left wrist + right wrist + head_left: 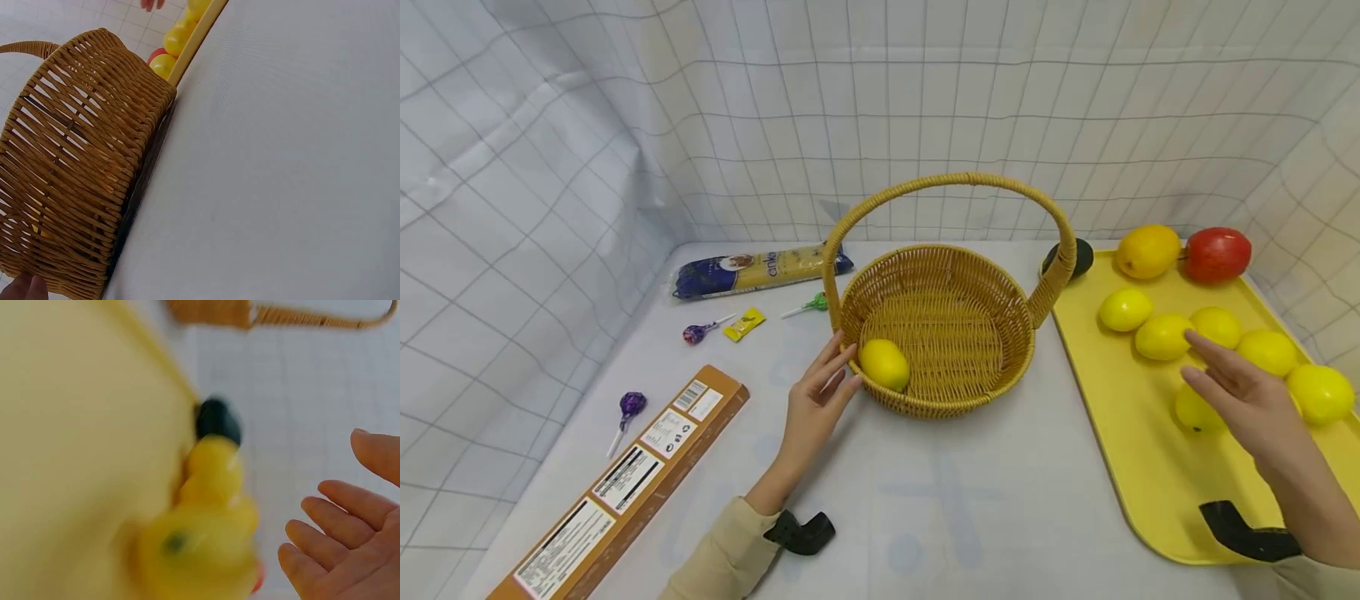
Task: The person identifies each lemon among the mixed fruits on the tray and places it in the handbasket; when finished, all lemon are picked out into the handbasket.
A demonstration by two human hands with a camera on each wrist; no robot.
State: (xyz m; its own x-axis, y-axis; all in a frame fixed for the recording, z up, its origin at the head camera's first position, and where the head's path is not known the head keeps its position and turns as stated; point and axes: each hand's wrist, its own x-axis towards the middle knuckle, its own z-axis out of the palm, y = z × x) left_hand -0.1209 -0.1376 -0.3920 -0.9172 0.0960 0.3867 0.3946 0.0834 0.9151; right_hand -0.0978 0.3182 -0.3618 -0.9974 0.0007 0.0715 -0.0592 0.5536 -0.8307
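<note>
A wicker basket (936, 408) with a tall arched handle stands in the middle of the table, with one lemon (884, 365) inside at its left. My left hand (817, 398) is at the basket's near left rim, fingers fairly straight and fingertips touching the wickerwork. In the left wrist view its fingertips (30, 289) show low against the basket's side. Over the yellow tray (1138, 492) at the right, my right hand (1255, 404) hovers with fingers extended and nothing held. Below and around it lie several lemons (1163, 337); the hand partly covers some.
At the tray's far end are an orange-yellow fruit (1148, 251), a red fruit (1217, 255) and a dark green avocado (1081, 259). Left of the basket lie a pasta packet (760, 271), lollipops (632, 404), a small yellow sweet (744, 324) and a long brown box (632, 479). Gridded white cloth (925, 108) hangs behind.
</note>
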